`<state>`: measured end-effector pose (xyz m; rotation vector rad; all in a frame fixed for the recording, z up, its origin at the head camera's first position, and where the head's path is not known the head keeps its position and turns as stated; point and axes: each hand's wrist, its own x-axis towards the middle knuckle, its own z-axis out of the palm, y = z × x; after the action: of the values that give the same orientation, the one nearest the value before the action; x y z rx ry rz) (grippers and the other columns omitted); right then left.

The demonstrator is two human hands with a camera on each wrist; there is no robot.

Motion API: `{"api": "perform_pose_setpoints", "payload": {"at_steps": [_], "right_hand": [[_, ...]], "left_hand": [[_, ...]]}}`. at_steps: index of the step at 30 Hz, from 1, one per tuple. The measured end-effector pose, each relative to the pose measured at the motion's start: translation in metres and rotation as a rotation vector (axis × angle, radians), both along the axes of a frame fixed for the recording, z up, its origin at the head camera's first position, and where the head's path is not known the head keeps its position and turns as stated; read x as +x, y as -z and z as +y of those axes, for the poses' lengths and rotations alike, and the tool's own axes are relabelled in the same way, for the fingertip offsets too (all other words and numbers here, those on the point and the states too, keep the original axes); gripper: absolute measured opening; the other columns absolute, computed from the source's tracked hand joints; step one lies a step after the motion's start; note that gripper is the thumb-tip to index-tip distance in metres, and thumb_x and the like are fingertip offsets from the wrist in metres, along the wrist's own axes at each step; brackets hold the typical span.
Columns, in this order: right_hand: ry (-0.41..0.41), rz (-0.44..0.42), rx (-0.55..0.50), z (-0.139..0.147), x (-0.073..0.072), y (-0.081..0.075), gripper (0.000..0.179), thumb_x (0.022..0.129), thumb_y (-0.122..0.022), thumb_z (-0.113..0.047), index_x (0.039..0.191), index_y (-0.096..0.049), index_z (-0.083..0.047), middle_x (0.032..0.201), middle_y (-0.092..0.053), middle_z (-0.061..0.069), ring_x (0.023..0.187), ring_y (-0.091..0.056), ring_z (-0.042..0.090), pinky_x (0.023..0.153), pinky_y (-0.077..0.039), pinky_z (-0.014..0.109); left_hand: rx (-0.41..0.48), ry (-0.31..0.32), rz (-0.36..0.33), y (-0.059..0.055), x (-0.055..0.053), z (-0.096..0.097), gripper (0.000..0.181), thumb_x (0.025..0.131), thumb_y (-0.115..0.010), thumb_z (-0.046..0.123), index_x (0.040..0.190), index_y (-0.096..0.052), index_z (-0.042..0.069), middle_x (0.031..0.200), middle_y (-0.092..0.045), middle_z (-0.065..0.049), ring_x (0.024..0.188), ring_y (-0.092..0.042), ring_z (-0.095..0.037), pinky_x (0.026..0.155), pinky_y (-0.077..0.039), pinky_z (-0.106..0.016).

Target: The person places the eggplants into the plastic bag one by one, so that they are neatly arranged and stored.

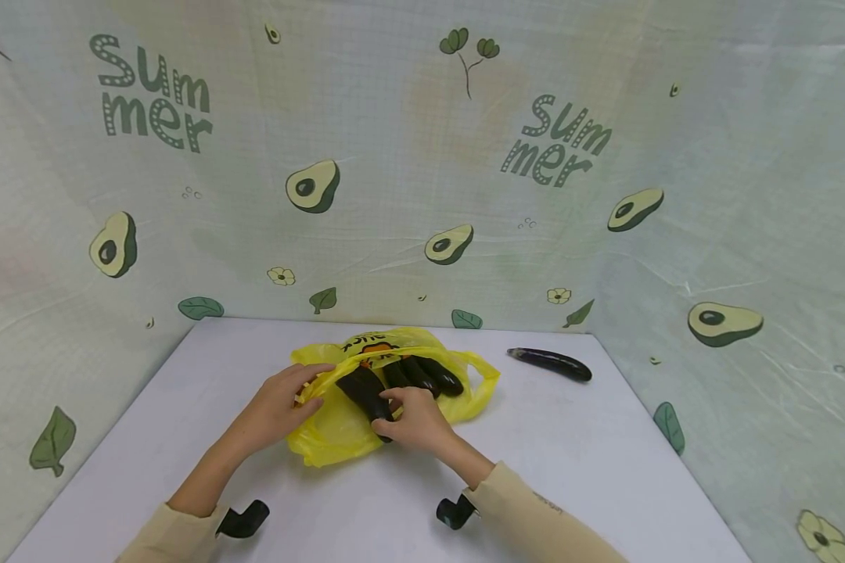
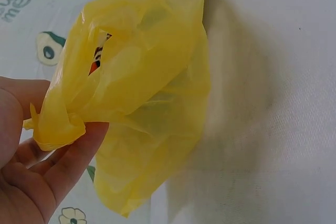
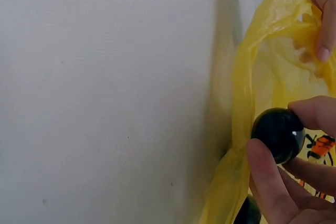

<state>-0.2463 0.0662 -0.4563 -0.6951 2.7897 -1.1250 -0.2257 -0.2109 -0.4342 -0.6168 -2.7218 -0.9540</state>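
Note:
A yellow plastic bag (image 1: 338, 434) lies on the table with its mouth facing the person. My left hand (image 1: 282, 403) holds the left edge of the bag's mouth; in the left wrist view the fingers (image 2: 68, 166) and thumb are around a bunched handle. My right hand (image 1: 418, 422) grips a dark eggplant (image 1: 362, 391) near its end, at the bag's opening. The right wrist view shows the eggplant's rounded end (image 3: 278, 135) between thumb and fingers. Several more eggplants (image 1: 440, 375) lie side by side inside the bag, right of the held one.
A single eggplant (image 1: 551, 363) lies on the white table (image 1: 570, 461) at the back right. Behind the table hangs a cloth (image 1: 387, 117) printed with avocados, and it continues along both sides. Black wrist mounts (image 1: 245, 520) stick out from both sleeves.

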Motion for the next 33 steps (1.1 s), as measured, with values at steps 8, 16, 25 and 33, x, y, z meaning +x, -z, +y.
{"api": "perform_pose_setpoints", "payload": {"at_steps": [8, 16, 25, 33], "right_hand": [[0.028, 0.019, 0.018, -0.004, -0.002, 0.006, 0.051, 0.089, -0.084, -0.026, 0.133, -0.073, -0.003, 0.112, -0.075, 0.008, 0.095, -0.069, 0.018, 0.075, -0.055, 0.027], [0.044, 0.025, 0.047, -0.01, -0.006, 0.014, 0.052, 0.089, -0.084, -0.027, 0.134, -0.072, -0.002, 0.105, -0.071, 0.005, 0.086, -0.059, 0.01, 0.074, -0.052, 0.027], [0.081, 0.04, 0.062, -0.019, -0.005, 0.02, 0.054, 0.088, -0.086, -0.029, 0.133, -0.072, -0.003, 0.091, -0.06, 0.0, 0.085, -0.052, 0.013, 0.072, -0.046, 0.028], [0.089, 0.035, 0.048, -0.017, -0.002, 0.02, 0.053, 0.088, -0.087, -0.029, 0.133, -0.072, -0.004, 0.096, -0.064, 0.004, 0.086, -0.054, 0.014, 0.074, -0.048, 0.03]], "left_hand": [[-0.005, -0.007, -0.006, -0.003, 0.001, 0.0, 0.053, 0.099, -0.076, 0.01, 0.149, -0.06, 0.016, 0.145, -0.064, -0.012, 0.126, -0.063, -0.034, 0.095, -0.058, -0.051], [-0.011, -0.005, 0.0, -0.002, 0.0, -0.001, 0.053, 0.099, -0.075, 0.01, 0.149, -0.06, 0.014, 0.144, -0.064, -0.012, 0.124, -0.064, -0.033, 0.094, -0.059, -0.049], [-0.003, -0.004, 0.002, -0.003, 0.002, -0.001, 0.052, 0.099, -0.076, 0.01, 0.149, -0.06, 0.013, 0.144, -0.064, -0.014, 0.124, -0.064, -0.034, 0.094, -0.059, -0.05], [-0.018, -0.016, 0.019, -0.004, 0.001, -0.001, 0.053, 0.097, -0.078, 0.011, 0.148, -0.062, 0.014, 0.13, -0.066, -0.008, 0.103, -0.061, -0.019, 0.085, -0.058, -0.036]]}}
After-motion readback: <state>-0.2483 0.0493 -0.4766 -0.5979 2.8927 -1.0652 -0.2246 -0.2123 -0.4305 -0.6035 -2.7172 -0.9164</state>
